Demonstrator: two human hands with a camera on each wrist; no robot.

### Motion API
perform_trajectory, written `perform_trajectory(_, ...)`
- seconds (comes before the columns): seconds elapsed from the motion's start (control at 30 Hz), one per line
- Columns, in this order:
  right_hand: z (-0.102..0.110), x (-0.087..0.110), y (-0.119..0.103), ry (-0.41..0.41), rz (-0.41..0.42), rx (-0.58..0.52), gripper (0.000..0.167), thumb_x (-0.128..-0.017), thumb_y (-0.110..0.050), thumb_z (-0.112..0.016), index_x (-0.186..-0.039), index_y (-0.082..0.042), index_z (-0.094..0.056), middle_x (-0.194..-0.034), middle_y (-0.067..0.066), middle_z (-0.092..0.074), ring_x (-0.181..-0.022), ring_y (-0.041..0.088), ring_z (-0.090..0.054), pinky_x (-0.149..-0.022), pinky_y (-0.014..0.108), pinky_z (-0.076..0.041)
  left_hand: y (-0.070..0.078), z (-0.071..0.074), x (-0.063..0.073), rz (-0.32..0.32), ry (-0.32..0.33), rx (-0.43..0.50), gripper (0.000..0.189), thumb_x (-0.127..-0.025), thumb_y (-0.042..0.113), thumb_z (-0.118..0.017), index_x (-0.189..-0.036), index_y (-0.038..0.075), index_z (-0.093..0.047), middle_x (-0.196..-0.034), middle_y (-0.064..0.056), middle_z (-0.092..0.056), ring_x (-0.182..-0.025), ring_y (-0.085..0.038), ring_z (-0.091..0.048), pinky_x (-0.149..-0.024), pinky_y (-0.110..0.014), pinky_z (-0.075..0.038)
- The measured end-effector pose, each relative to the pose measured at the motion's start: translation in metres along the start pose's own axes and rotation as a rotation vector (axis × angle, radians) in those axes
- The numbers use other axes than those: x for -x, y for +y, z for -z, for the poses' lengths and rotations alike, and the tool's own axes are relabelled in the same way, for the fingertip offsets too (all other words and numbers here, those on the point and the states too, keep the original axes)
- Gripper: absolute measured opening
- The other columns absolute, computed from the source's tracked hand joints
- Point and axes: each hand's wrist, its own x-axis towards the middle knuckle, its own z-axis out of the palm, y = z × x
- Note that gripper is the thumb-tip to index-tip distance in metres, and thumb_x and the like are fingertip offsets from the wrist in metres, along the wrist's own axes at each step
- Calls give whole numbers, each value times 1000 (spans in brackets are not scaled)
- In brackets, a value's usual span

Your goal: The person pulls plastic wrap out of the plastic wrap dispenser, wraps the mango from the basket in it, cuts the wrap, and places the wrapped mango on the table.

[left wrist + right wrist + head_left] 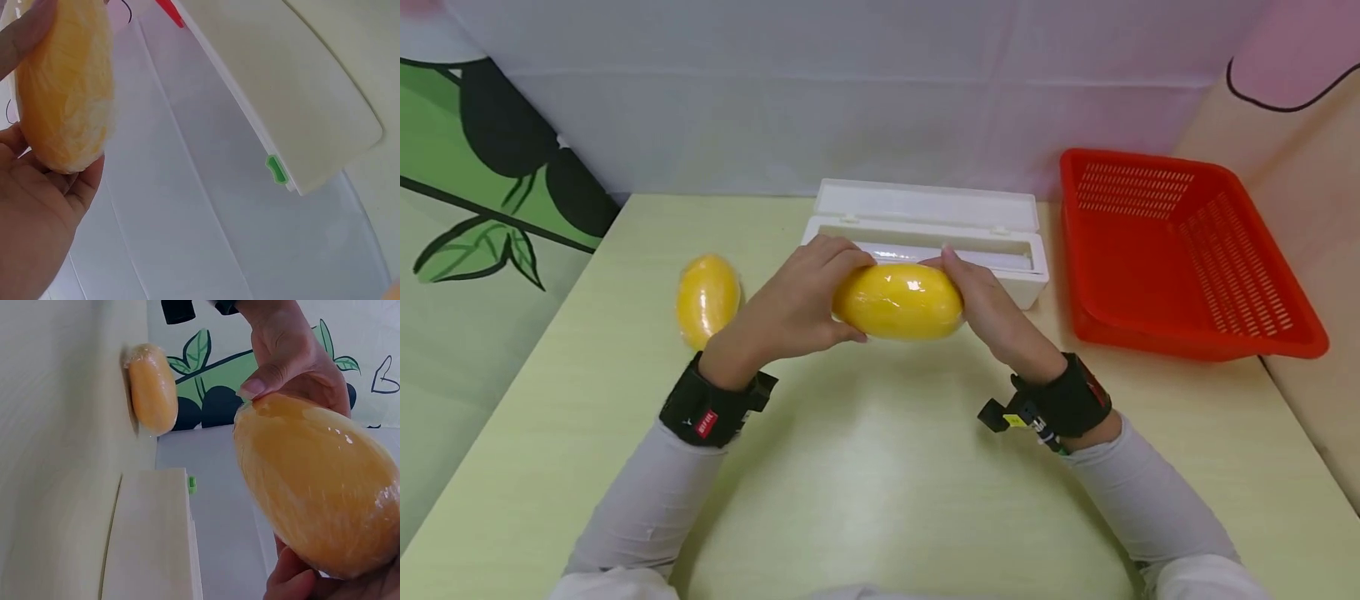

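Observation:
A smooth yellow oval fruit [898,302], wrapped in clear film, is held up above the table between both hands. My left hand [801,300] grips its left end, thumb below and fingers over the far side. On the other end, my right hand [996,317] holds with curled fingers. In the left wrist view, crinkled film gathers at one end of the fruit [65,87]. Behind the hands stands a white cling film box [1033,283], its lid raised and a film roll inside. A second wrapped yellow fruit [707,300] lies left of my left hand.
A red plastic basket [1150,287] with slotted sides sits at the back right of the pale table [865,483]. A light cloth backdrop [775,108] rises behind the table's far edge. Green sliders [192,484] show on the box in the right wrist view.

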Motion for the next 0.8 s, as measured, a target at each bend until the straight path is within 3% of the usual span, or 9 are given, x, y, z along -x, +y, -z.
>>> perform_trajectory(0.17, -3, -2, 1, 4, -17, 6, 49, -108, -41, -30, -128, -10, -63, -97, 12, -60, -89, 28, -54, -84, 37, -43, -1, 1, 0, 33, -64, -17, 71, -65, 13, -93, -124, 0, -55, -120, -12, -57, -113, -29, -48, -97, -41, -42)
perform_trajectory(0.4, -6, -3, 2, 10, 26, -10, 47, -109, -37, -31, -126, -8, -63, -94, 12, -61, -85, 27, -55, -78, 34, -46, 5, 0, 0, -18, -88, -108, 74, -69, 10, -86, -133, 1, -49, -126, -13, -57, -119, -32, -49, -103, -46, -39)
perform_trajectory(0.57, -10, -3, 2, 43, 23, -15, 46, -108, -31, -30, -127, -6, -64, -101, 11, -63, -89, 26, -56, -79, 32, -47, 13, -6, -1, 1, -138, -159, 77, -71, 12, -83, -136, 0, -45, -132, -13, -54, -122, -32, -45, -105, -47, -37)
perform_trajectory(0.7, -13, -4, 3, 54, -10, 0, 45, -108, -30, -31, -128, -8, -65, -113, 9, -65, -94, 24, -57, -83, 32, -49, 20, -13, -1, -8, -191, -131, 91, -69, 18, -89, -143, 2, -39, -134, -12, -51, -121, -30, -46, -106, -45, -37)
perform_trajectory(0.8, -15, -4, 5, 65, -24, 19, 45, -108, -30, -32, -123, -5, -66, -109, 11, -64, -88, 25, -57, -78, 30, -50, 24, -20, 1, -13, -209, -74, 104, -66, 25, -93, -149, 4, -33, -131, -11, -50, -114, -27, -48, -100, -42, -42)
